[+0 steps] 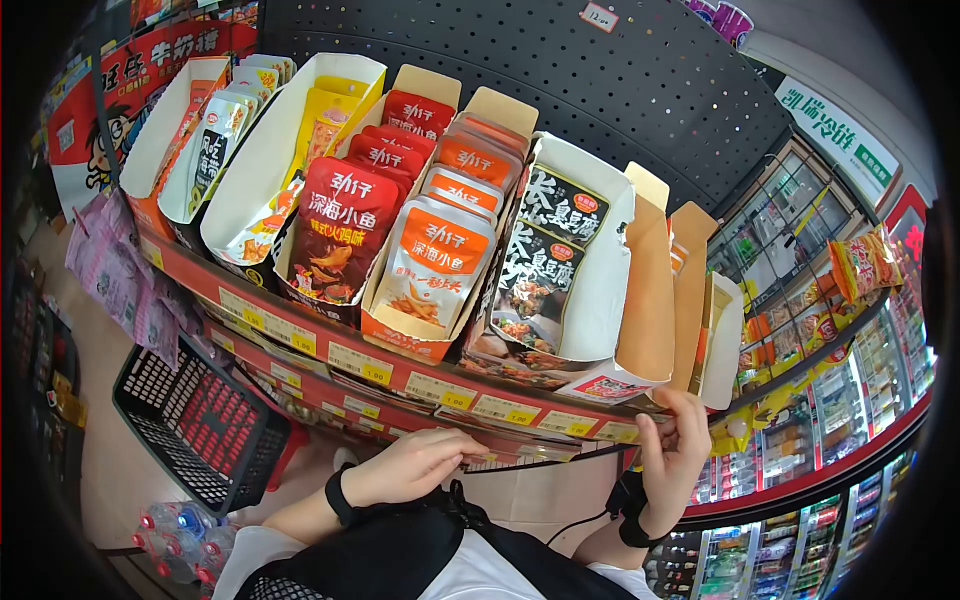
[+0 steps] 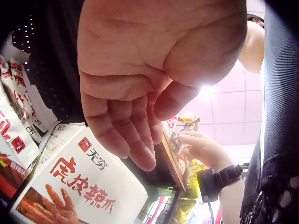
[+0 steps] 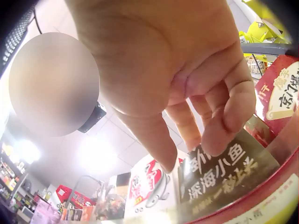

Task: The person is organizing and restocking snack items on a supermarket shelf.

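My left hand (image 1: 425, 463) hovers in front of the shelf edge, palm down, fingers loosely bent and holding nothing. In the left wrist view, a white snack box (image 2: 88, 175) with red lettering stands beyond those fingers. At the shelf's right end is my right hand (image 1: 680, 450), its fingers bent up by the price strip, close to the brown open cartons (image 1: 645, 290). Seen from the right wrist, its fingertips overlap the top of a dark fish-snack box (image 3: 224, 172), with the thumb apart from the fingers. A white box with red and grey print (image 3: 154, 186) stands beside that one.
Open cartons of snack pouches line the shelf, including red pouches (image 1: 345, 225), orange-and-white pouches (image 1: 440, 265) and black tofu pouches (image 1: 540, 280). A price-tag strip (image 1: 375, 372) runs along the front. Below left are a black basket (image 1: 200, 425) and bottles (image 1: 185, 540). A wire rack (image 1: 790, 240) stands right.
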